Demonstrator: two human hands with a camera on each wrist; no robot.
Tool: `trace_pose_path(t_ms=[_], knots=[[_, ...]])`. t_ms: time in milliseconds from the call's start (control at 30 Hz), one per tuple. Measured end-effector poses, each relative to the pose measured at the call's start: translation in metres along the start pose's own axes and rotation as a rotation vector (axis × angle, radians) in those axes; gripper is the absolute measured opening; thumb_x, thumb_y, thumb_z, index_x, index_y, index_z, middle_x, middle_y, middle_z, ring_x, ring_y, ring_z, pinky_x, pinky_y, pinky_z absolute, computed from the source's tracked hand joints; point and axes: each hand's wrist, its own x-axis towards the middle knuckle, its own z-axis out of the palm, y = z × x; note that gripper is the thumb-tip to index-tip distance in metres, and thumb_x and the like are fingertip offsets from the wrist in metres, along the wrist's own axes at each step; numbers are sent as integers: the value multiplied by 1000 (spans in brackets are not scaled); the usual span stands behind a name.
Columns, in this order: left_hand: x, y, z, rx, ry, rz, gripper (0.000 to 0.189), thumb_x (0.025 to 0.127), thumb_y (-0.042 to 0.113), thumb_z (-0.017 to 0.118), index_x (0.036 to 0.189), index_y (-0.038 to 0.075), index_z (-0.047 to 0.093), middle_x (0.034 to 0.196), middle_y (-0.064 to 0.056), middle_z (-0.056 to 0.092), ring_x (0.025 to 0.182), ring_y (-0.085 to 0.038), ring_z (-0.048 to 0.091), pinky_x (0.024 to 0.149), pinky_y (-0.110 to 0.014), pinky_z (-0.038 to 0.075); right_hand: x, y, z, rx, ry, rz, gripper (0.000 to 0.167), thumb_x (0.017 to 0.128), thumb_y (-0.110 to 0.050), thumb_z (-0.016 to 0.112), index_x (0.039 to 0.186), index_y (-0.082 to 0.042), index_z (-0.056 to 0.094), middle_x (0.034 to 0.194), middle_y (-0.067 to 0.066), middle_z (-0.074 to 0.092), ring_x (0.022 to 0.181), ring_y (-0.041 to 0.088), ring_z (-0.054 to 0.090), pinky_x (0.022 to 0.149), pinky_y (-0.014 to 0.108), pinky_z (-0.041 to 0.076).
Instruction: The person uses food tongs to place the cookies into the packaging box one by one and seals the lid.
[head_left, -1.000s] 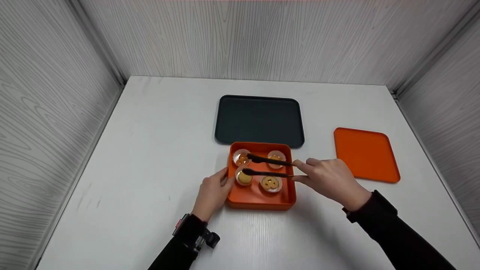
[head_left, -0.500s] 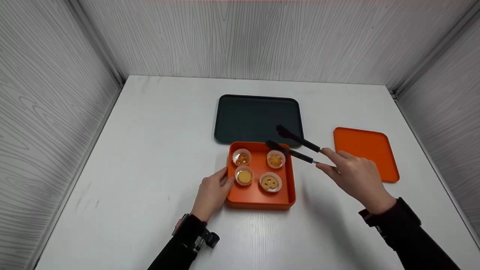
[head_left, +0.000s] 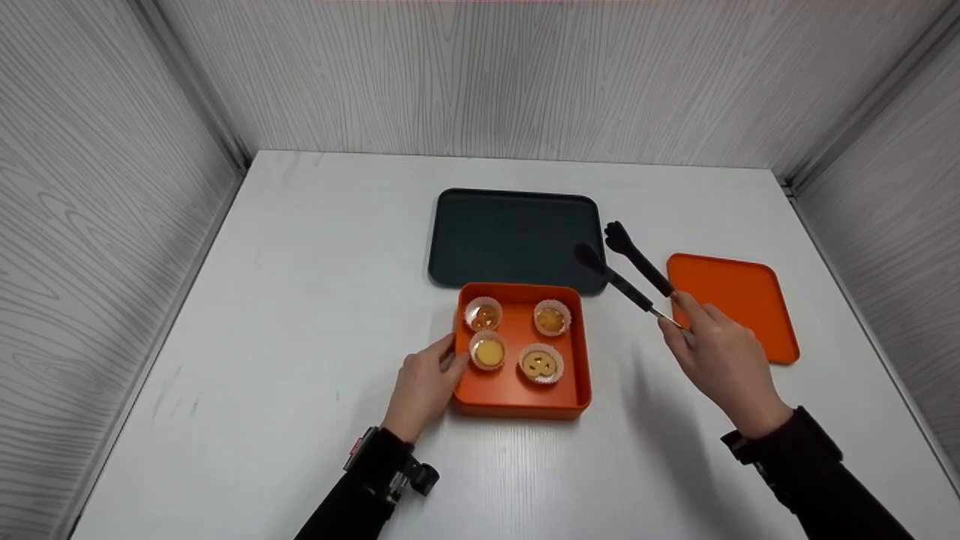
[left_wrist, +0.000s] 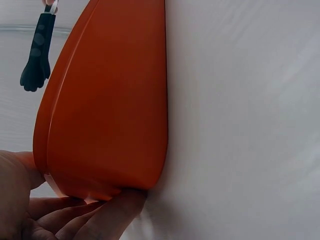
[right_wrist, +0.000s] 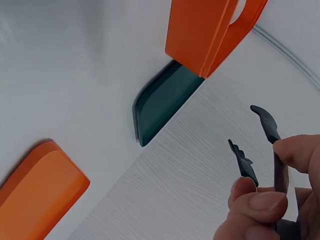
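Note:
An orange square box [head_left: 499, 391] holds several small pastries in white paper cups, among them a plain round one [head_left: 489, 352] and a pretzel-shaped one [head_left: 540, 365]. My left hand [head_left: 424, 388] grips the box's left wall; in the left wrist view the thumb is at the rim and the fingers lie along the outside. To the right of the box, my right hand [head_left: 724, 360] holds dark tongs [head_left: 647, 268] in the air. Their two arms stand apart with nothing between the tips. One tip overlaps the dark tray's right edge in the head view.
Behind the box lies a dark green rectangular tray [head_left: 510, 236] with nothing on it. A flat orange tray or lid [head_left: 739, 307] lies at the right, partly behind the right hand. Grey wood-grain panels [head_left: 480, 82] wall the white table [head_left: 315, 300] at back and sides.
The right hand has drawn the tongs from above the pastries up and to the right, away from the box. All pastries stayed in place. The left hand has kept its grip.

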Motion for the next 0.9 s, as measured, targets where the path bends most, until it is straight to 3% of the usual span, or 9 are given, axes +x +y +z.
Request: trace_pose_path(t_ms=[233,433,600,900], knots=[[0,1,0,-7,-3,-17,52,103,29,62,149,6,53,146,-12,59,135,-24,55,112,-43,45,-4,6,2,21,-84,109,39,95,-9,67,127,13,60,80,21,63,52,28,53,43,42,49],[-1,0,0,-10,-2,-9,52,103,29,62,149,5,54,145,-13,59,133,-22,57,110,-41,47,-11,10,6,-5,-141,141,36,95,-6,65,124,14,57,71,16,55,50,25,48,41,40,46],[-1,1,0,-9,5,3,51,103,29,62,148,5,55,144,-14,60,132,-22,57,109,-41,48,-17,13,12,-33,-202,176,38,96,-6,65,125,17,53,75,21,57,52,31,54,44,46,52],[0,1,-1,-3,8,0,51,103,28,62,147,4,54,144,-14,59,133,-24,57,110,-42,47,-27,16,25,-27,-324,234,37,95,-4,68,120,17,49,71,20,54,50,28,52,44,42,52]])
